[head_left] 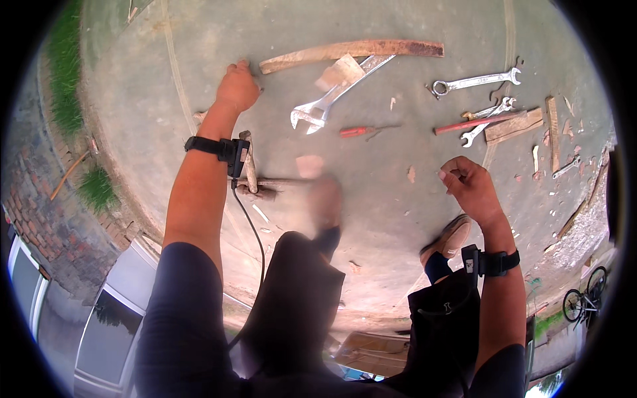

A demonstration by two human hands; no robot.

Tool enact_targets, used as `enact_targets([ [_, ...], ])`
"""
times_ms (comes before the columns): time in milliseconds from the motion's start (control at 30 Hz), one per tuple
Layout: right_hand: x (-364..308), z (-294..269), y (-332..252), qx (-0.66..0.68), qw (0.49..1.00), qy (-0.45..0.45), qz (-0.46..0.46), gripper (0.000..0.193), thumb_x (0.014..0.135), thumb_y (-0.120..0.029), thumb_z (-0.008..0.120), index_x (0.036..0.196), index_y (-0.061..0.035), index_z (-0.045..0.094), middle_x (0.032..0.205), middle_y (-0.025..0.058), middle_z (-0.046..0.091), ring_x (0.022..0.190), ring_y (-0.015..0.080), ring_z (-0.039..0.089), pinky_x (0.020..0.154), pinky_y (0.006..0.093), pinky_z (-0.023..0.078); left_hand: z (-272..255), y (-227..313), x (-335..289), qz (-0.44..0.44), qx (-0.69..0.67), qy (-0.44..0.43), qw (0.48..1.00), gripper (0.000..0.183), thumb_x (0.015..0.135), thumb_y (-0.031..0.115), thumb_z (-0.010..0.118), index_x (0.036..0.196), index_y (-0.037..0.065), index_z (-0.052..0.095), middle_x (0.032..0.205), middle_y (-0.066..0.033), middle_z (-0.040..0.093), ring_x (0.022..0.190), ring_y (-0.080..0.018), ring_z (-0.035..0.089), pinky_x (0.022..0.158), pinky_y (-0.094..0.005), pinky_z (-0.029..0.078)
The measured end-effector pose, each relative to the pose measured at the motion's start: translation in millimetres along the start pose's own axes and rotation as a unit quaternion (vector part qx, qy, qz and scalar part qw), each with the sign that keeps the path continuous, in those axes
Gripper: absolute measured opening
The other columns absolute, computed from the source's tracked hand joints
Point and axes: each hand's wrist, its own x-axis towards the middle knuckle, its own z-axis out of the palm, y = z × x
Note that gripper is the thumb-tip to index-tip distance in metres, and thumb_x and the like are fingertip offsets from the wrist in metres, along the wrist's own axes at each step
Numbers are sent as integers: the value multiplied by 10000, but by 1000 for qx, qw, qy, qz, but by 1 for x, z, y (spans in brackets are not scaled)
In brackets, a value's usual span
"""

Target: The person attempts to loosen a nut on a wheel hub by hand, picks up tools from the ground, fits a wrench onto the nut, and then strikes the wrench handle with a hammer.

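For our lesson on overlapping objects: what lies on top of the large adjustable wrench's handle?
A small pale piece overlaps the handle of the adjustable wrench, covering part of it. The handle's far end meets the long plank; whether it continues underneath cannot be seen.

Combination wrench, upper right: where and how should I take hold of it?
Probably mid-shank on the combination wrench, straight and narrower than its two heads. Bring the right hand down from above, since the red bar and other wrenches lie on its near side.
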Motion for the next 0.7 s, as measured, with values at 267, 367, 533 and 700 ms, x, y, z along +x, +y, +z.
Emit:
enact_targets([
  [267, -4, 6, -9, -12, 1000, 4, 16, 207, 914, -194, 706, 964, 4, 671, 750, 102, 674, 675, 176, 602, 656, 323, 500, 1, 6, -25, -10, 1, -11, 1000, 473, 835, 176, 752, 1219, 30, 517, 1251, -229, 585, 1118, -385, 639, 922, -451, 545],
  [367, -8, 14, -4, 11, 1000, 5, 9, 207, 915, -195, 707, 963, 4, 675, 752, 104, 676, 665, 176, 601, 648, 319, 499, 3, 9, -25, 5, 26, -17, 1000, 478, 826, 169, 755, 1225, 29, 532, 1222, -220, 604, 1091, -384, 646, 912, -455, 545],
  [533, -8, 16, -4, 10, 1000, -5, 14, 211, 916, -198, 704, 967, 5, 676, 740, 97, 660, 650, 175, 588, 638, 314, 495, 8, 1, -23, 39, 50, -28, 998, 377, 827, 178, 755, 1152, 55, 606, 1169, -174, 637, 1064, -376, 653, 892, -459, 545],
  [700, -8, 16, -9, -20, 1000, -17, -2, 200, 918, -188, 707, 961, 5, 674, 732, 78, 638, 651, 156, 565, 636, 307, 483, -9, -10, -46, 65, 21, 32, 997, 182, 864, 170, 721, 1015, 78, 680, 1105, -146, 680, 1003, -370, 671, 864, -452, 547],
])
